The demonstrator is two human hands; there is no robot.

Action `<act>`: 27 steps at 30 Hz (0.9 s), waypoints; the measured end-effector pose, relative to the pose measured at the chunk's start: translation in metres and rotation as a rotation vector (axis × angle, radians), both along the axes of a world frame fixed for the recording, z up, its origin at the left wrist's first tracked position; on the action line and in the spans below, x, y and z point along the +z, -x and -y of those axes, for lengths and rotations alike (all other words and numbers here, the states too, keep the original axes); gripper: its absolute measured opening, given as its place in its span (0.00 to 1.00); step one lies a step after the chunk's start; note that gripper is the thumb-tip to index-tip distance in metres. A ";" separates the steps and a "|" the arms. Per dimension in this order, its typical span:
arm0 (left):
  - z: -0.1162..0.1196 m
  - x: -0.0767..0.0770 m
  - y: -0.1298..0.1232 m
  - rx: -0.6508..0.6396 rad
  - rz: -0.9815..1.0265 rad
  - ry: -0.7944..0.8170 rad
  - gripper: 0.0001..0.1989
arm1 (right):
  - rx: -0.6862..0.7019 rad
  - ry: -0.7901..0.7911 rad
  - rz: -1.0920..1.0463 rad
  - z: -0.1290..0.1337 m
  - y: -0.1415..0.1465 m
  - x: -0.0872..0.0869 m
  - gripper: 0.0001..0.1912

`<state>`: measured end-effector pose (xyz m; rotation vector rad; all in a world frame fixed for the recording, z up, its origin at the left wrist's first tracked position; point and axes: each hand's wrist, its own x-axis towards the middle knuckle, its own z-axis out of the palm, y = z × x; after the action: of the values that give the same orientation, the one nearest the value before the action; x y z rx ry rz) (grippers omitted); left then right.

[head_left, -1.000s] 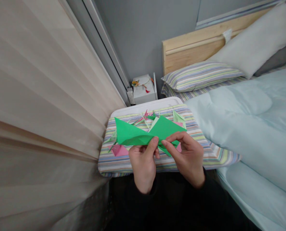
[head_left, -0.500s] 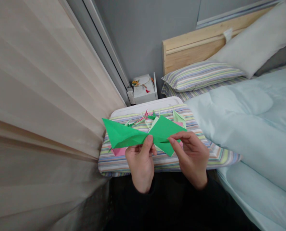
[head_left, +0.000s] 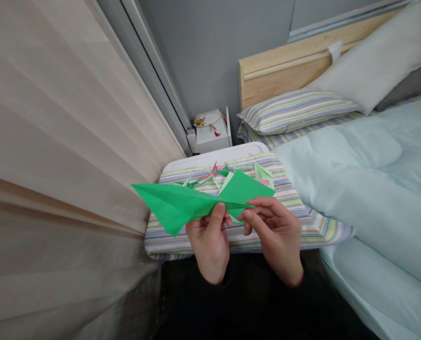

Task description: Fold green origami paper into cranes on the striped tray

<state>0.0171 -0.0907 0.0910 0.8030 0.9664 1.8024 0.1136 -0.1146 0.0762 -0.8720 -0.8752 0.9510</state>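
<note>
A folded piece of green origami paper (head_left: 176,204) is held above the small table, its long point toward the curtain and a wide flap hanging down. My left hand (head_left: 212,241) grips its lower edge near the middle, thumb on top. My right hand (head_left: 276,233) is closed around its narrow right tip, with the index finger and thumb at the point. Behind it lies a flat green paper sheet (head_left: 247,183) with a white edge, partly covered by my hands and the held paper.
A striped cloth (head_left: 295,226) covers the white-rimmed table (head_left: 217,156). On it are a pink paper crane (head_left: 215,167), a pale green folded paper (head_left: 264,174) and other paper pieces. The curtain (head_left: 72,141) hangs close at left, the bed's light-blue quilt (head_left: 355,156) at right.
The held green paper has turned and shifted left, and its flap now hangs lower, covering the pink paper. My right hand has moved slightly left to its narrow tip.
</note>
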 end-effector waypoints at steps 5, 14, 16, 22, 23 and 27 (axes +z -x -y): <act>0.001 -0.004 0.001 -0.017 -0.022 -0.034 0.16 | 0.026 -0.014 -0.112 -0.006 -0.001 0.003 0.06; -0.001 0.000 0.002 -0.038 0.001 -0.004 0.21 | 0.151 0.015 -0.171 -0.007 -0.015 -0.004 0.05; -0.001 0.000 0.002 -0.051 0.022 -0.018 0.20 | 0.164 0.014 -0.155 -0.007 -0.017 -0.003 0.06; -0.002 -0.001 0.003 -0.080 0.056 -0.074 0.16 | 0.236 0.062 -0.170 -0.007 -0.019 -0.002 0.06; -0.002 -0.002 0.004 -0.073 0.054 -0.073 0.15 | 0.253 0.076 -0.176 -0.007 -0.020 -0.003 0.06; -0.003 -0.007 0.007 -0.038 0.000 -0.089 0.15 | 0.276 0.124 -0.178 -0.007 -0.022 -0.005 0.05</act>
<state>0.0098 -0.0881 0.0841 0.8713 0.8702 1.8226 0.1360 -0.1072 0.0708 -0.7691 -0.8019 1.3141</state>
